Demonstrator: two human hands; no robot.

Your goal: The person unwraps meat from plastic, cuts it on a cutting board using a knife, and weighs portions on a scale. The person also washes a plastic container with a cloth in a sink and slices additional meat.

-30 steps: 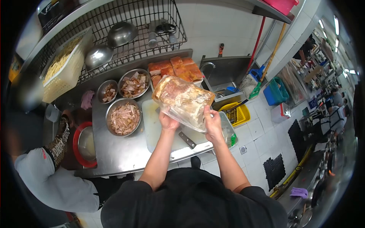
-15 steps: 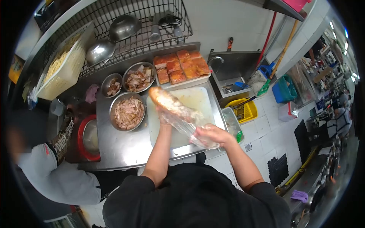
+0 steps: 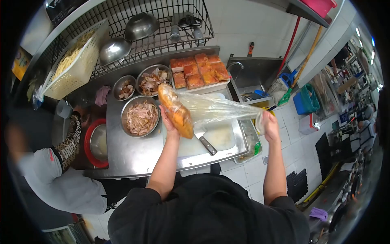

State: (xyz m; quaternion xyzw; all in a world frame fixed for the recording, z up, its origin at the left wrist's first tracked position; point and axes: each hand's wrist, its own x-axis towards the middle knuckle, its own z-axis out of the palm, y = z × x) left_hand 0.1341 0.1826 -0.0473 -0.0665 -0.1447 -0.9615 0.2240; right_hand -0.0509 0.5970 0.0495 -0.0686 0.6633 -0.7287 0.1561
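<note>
Right now our left hand (image 3: 168, 122) is closed around the lower edge of a slab of roast meat (image 3: 175, 110), fingers curled behind it, holding it up on end above the white cutting board (image 3: 221, 136). Our right hand (image 3: 268, 124) is pinched shut on the far end of a clear plastic bag (image 3: 217, 107) — the film runs taut from the meat out to that fist, stretched well off to the right over the board's edge and the sink side. The meat sits half out of the bag's mouth, its orange crust facing us.

Below the stretched film a cleaver (image 3: 204, 140) lies flat on the board, dark handle toward us. Just left of the board a steel bowl of shredded meat (image 3: 140, 116) rests on the steel table (image 3: 130, 156); behind it stand two smaller bowls of chopped pieces (image 3: 152, 80) and a tray of crusted meat blocks (image 3: 199, 71). A wire shelf (image 3: 142, 28) above carries upturned bowls and a pale basket (image 3: 75, 65). To the right of the board a sink (image 3: 252, 77) is set in the counter, and a narrow bin (image 3: 251, 142) hangs at the table's end.

On our left a co-worker's sleeve (image 3: 69, 140) reaches toward a red basin (image 3: 90, 142) — that person stays apart from our hands.
</note>
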